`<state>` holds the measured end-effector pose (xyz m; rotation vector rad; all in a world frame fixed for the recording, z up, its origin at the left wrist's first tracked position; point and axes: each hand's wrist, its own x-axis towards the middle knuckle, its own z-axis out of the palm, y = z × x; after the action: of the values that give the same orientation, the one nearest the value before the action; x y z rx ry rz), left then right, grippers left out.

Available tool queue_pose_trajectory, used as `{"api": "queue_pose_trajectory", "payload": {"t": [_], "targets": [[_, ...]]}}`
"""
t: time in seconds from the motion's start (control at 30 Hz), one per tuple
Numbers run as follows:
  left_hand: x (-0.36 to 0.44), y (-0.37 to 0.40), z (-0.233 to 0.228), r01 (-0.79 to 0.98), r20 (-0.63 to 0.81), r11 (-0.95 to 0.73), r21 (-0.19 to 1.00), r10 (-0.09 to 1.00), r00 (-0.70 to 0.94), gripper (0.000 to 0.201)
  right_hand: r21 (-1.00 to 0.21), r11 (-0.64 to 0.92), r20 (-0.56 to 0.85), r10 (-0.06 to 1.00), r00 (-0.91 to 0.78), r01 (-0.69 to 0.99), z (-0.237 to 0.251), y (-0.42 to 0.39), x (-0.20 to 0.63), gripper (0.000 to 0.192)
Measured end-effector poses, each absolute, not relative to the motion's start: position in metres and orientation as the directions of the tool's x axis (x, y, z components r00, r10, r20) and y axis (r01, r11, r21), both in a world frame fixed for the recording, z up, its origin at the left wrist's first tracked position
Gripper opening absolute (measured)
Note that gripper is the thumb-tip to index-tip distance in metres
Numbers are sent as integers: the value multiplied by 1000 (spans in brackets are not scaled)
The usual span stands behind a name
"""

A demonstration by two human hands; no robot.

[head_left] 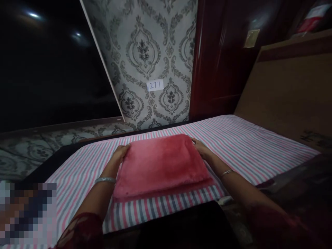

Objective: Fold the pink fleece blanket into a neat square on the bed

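A flat, squarish pink-red plush cloth [160,162] lies in front of me, looking folded, with a second layer showing along its near edge. My left hand [121,153] grips its far left side, and the fingertips are hidden at the edge. On the other side, my right hand [201,149] has hold of the far right corner area, its fingers partly behind the plush. Under it spreads a striped sheet [233,138] in white, pink and grey.
A large dark screen [52,69] leans at the left. Patterned wallpaper [145,41] carries a paper label [155,85] reading 277. A dark red door [218,69] and a cardboard box [287,90] stand to the right. A pixelated patch covers the lower left.
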<state>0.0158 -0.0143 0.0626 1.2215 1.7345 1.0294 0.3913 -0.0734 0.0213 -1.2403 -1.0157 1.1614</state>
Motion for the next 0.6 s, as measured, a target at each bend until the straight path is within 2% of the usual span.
{"api": "queue_pose_trajectory", "payload": {"t": [0.1, 0.2, 0.3, 0.47, 0.6], "targets": [[23, 3, 62, 422, -116, 245, 873, 944, -309, 22, -999, -6, -14, 980, 197, -40, 21, -56, 387, 42], [26, 7, 57, 490, -38, 232, 840, 927, -373, 20, -1000, -18, -19, 968, 249, -6, 14, -51, 388, 28], [27, 3, 52, 507, 6, 205, 837, 924, -383, 23, -999, -34, -29, 949, 315, 10, 7, -52, 391, 27], [23, -14, 57, 424, -118, 236, 874, 951, -286, 21, -997, -72, -74, 950, 303, -19, 10, -66, 395, 29], [13, -51, 56, 329, -230, 286, 900, 953, -199, 28, -990, -133, -138, 977, 164, -43, 11, -100, 404, 41]]}}
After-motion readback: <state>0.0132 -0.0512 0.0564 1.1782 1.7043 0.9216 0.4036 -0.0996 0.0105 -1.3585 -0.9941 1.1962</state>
